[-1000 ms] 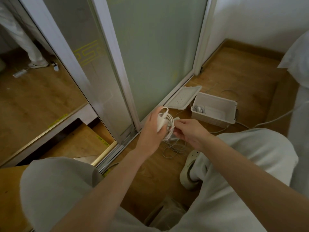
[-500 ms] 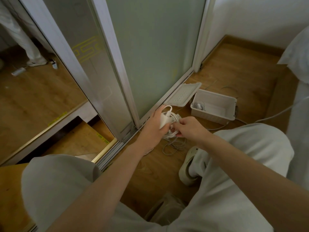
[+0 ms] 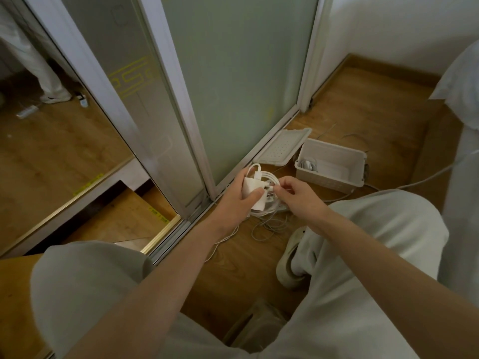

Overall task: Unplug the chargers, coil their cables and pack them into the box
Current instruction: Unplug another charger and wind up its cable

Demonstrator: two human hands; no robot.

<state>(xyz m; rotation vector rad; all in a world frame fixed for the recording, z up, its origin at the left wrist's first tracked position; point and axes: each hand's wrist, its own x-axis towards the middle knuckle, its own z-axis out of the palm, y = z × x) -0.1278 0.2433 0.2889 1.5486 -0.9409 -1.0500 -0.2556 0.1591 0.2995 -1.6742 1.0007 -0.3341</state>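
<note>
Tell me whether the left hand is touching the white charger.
Touching: head view shows the left hand gripping the charger, thumb across it.

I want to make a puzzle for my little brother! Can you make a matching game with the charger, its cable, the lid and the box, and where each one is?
Things:
1. charger
2. cable
3. lid
4. box

Places:
A. standing open on the floor
B. gripped in the left hand
C. lying between the box and the glass door
D. pinched by the right hand

Pairs: 1-B, 2-D, 3-C, 4-A
</note>
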